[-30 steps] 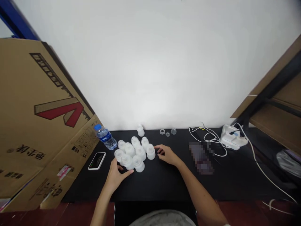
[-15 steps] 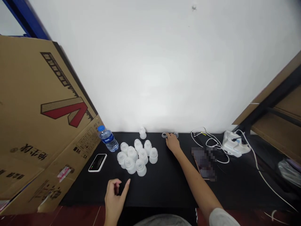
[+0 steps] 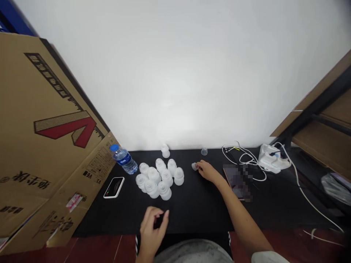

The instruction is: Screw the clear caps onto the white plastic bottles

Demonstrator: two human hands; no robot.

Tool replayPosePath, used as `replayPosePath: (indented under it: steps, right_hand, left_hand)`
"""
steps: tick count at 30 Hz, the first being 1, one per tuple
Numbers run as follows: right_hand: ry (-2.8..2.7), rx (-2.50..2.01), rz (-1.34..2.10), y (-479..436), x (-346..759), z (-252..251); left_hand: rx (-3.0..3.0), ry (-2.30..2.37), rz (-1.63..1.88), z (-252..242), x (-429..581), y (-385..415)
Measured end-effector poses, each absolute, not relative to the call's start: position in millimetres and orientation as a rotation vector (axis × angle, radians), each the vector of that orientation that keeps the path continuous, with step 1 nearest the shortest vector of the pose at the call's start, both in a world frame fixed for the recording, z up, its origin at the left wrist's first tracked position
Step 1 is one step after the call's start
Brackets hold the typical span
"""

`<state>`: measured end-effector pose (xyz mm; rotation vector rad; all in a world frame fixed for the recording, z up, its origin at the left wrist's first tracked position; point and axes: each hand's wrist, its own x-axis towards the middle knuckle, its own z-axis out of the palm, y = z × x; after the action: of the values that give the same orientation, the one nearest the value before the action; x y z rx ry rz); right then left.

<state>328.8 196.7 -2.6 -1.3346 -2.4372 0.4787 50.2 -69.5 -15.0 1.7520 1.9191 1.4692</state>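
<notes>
My right hand pinches a small translucent plastic piece at its fingertips, just right of a group of several frosted white plastic bottle-shaped parts. These stand upright and close together on the black table. One more such part stands alone near the back edge, and a small clear plastic cup sits there too. My left hand hangs near the table's front edge, fingers loosely curled, touching none of these parts, with nothing visible in it.
A water bottle with a blue cap lies tilted beside a phone in a white case. A large cardboard sheet leans at the left. At the right lie a blurred dark device, white cables and a white charger.
My right hand has come back from the table's rear edge, carrying the small piece. The ring and small cone seen earlier at the rear no longer show there. My left hand has moved right.
</notes>
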Motion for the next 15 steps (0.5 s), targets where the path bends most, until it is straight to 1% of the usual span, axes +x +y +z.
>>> replayPosePath:
  steps: [4,7,12,15]
  right_hand:
    - [-2.348,-1.227,0.574,182.5,332.4,-7.9]
    - [-2.244,-1.2,0.612,184.0,336.5,-13.2]
    - [-2.144,-1.334,0.57,190.3,354.4,-20.7]
    - [-2.11,-1.349,0.599,191.6,360.2,-18.9]
  left_hand:
    - [1.968,1.6,1.151,18.2,116.9,-24.3]
    - [2.129,1.6,1.069,23.8,160.0,29.7]
    - [2.459,1.841,0.872,-16.3,188.2,101.9]
    - [2.457,1.89,0.922,-35.8,184.2,118.6]
